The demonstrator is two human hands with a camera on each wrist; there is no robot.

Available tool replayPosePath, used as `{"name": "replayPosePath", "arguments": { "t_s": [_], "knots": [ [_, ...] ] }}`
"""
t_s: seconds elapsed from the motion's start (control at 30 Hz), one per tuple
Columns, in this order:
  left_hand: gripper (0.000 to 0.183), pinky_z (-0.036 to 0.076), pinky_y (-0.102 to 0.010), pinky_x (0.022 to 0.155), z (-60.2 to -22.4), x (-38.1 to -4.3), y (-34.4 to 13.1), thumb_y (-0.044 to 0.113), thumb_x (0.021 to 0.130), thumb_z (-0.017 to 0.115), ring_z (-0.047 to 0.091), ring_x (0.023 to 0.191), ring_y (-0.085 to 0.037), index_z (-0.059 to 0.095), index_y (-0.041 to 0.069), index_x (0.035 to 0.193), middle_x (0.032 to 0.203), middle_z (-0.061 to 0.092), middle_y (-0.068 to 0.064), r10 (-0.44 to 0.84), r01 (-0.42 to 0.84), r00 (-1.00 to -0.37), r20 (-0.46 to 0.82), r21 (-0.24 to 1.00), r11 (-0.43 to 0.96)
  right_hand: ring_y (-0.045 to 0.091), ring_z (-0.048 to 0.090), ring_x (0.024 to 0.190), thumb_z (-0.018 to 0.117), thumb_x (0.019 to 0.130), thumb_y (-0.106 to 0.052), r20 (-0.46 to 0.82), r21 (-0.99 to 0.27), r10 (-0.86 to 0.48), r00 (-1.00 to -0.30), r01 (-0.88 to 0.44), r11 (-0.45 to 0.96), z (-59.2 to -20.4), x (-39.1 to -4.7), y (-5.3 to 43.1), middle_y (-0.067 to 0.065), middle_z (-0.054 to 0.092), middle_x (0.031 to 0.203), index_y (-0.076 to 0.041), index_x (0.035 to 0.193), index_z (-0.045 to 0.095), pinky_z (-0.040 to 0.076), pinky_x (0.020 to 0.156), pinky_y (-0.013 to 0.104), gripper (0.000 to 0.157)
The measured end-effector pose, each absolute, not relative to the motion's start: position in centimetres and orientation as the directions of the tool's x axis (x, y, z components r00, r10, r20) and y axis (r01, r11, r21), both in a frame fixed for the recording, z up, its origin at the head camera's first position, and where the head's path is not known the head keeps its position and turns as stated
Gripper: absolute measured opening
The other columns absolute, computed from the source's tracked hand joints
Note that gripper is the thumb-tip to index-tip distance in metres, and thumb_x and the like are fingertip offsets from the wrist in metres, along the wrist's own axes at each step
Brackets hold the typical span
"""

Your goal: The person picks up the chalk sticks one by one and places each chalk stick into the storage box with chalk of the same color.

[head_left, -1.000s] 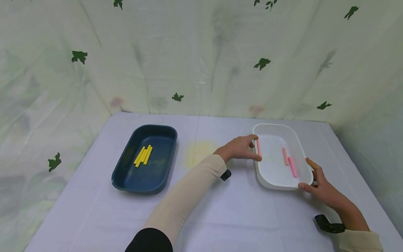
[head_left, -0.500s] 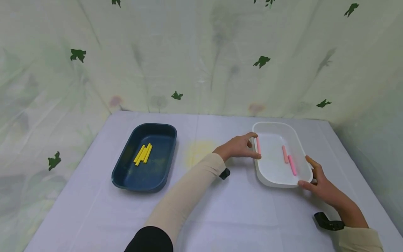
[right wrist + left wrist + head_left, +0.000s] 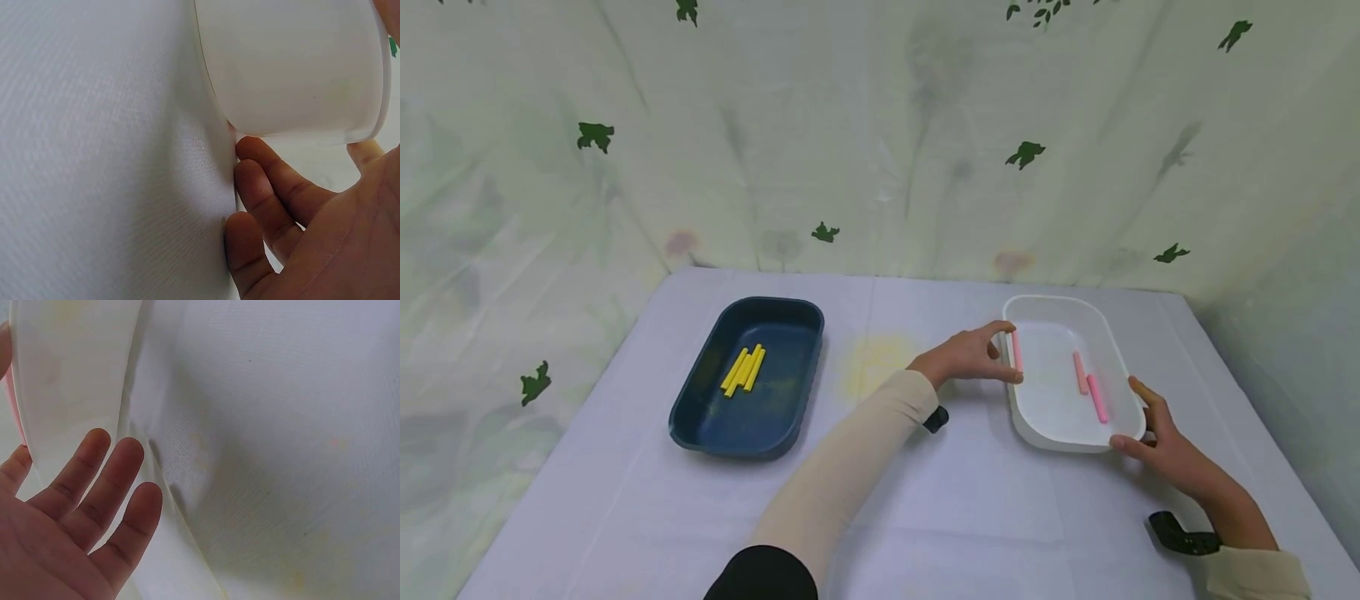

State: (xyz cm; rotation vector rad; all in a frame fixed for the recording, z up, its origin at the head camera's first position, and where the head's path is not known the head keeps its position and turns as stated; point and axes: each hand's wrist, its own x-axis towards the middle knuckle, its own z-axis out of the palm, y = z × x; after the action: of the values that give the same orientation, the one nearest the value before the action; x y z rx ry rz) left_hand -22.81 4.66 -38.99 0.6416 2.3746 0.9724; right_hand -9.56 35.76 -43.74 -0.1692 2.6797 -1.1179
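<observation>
My left hand (image 3: 966,354) pinches a pink chalk stick (image 3: 1017,350) by its two ends, thumb near and index finger far, at the left rim of the white tray (image 3: 1052,421). In the left wrist view that pink stick (image 3: 14,409) shows as a sliver past the rim, and the other three fingers spread beside the outer wall. My right hand (image 3: 1168,442) grips the tray's near right corner, thumb on the near rim and index finger along the right side. A salmon chalk stick (image 3: 1080,372) and a brighter pink one (image 3: 1097,398) lie inside the tray.
A dark blue tray (image 3: 700,421) stands on the left of the white-covered table (image 3: 940,500), with several yellow chalk sticks (image 3: 743,371) inside. Behind the table hangs a pale curtain (image 3: 880,150) with green leaf shapes.
</observation>
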Motion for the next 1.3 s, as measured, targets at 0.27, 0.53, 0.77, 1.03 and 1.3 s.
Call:
{"name": "replayPosePath", "arguments": {
  "t_s": [0.27, 0.53, 0.77, 1.03, 1.3],
  "knots": [
    [0.084, 0.049, -0.035, 0.092, -38.8, -22.7, 4.6, 0.054, 0.082, 0.074, 0.060, 0.114, -0.020, 0.031, 0.036, 0.152, 0.133, 0.062, -0.008, 0.579, 0.243, -0.776, -0.252, 0.727, 0.642, 0.054, 0.034, 0.122, 0.062, 0.097, -0.025, -0.173, -0.711, -0.193, -0.966, -0.013, 0.703, -43.7, -9.6, 35.8, 0.043, 0.011, 0.149, -0.011, 0.155, -0.022, 0.045, 0.087, 0.069, 0.102],
    [0.084, 0.049, -0.035, 0.092, -38.8, -22.8, 4.5, 0.054, 0.082, 0.073, 0.061, 0.115, -0.020, 0.031, 0.037, 0.152, 0.133, 0.063, -0.008, 0.573, 0.245, -0.779, -0.255, 0.717, 0.653, 0.054, 0.035, 0.121, 0.062, 0.097, -0.023, -0.165, -0.715, -0.195, -0.967, -0.019, 0.699, -43.8, -9.7, 35.7, 0.043, 0.012, 0.148, -0.011, 0.155, -0.022, 0.044, 0.087, 0.070, 0.102],
    [0.086, 0.049, -0.033, 0.090, -38.9, -22.8, 4.7, 0.053, 0.081, 0.075, 0.061, 0.110, -0.018, 0.031, 0.035, 0.153, 0.131, 0.063, -0.008, 0.575, 0.248, -0.779, -0.250, 0.719, 0.649, 0.055, 0.033, 0.121, 0.062, 0.097, -0.024, -0.168, -0.714, -0.192, -0.967, -0.015, 0.700, -43.9, -9.5, 35.7, 0.043, 0.009, 0.148, -0.010, 0.155, -0.022, 0.044, 0.086, 0.070, 0.102],
    [0.087, 0.050, -0.034, 0.092, -38.9, -22.5, 4.5, 0.053, 0.082, 0.074, 0.062, 0.111, -0.016, 0.029, 0.035, 0.154, 0.130, 0.064, -0.007, 0.561, 0.253, -0.785, -0.262, 0.691, 0.677, 0.054, 0.034, 0.120, 0.061, 0.097, -0.022, -0.157, -0.720, -0.199, -0.967, -0.026, 0.694, -44.0, -9.4, 35.5, 0.043, 0.010, 0.147, -0.011, 0.155, -0.021, 0.043, 0.087, 0.071, 0.102],
    [0.067, 0.042, -0.038, 0.112, -37.4, -21.2, 2.0, 0.051, 0.102, 0.041, 0.050, 0.138, -0.019, 0.026, 0.016, 0.158, 0.151, 0.050, -0.006, 0.529, 0.369, -0.810, -0.252, 0.482, 0.795, 0.055, 0.033, 0.121, 0.061, 0.098, -0.024, -0.174, -0.709, -0.191, -0.966, -0.012, 0.705, -43.9, -9.5, 35.5, 0.043, 0.009, 0.148, -0.012, 0.155, -0.023, 0.042, 0.087, 0.072, 0.102]
  ]
}}
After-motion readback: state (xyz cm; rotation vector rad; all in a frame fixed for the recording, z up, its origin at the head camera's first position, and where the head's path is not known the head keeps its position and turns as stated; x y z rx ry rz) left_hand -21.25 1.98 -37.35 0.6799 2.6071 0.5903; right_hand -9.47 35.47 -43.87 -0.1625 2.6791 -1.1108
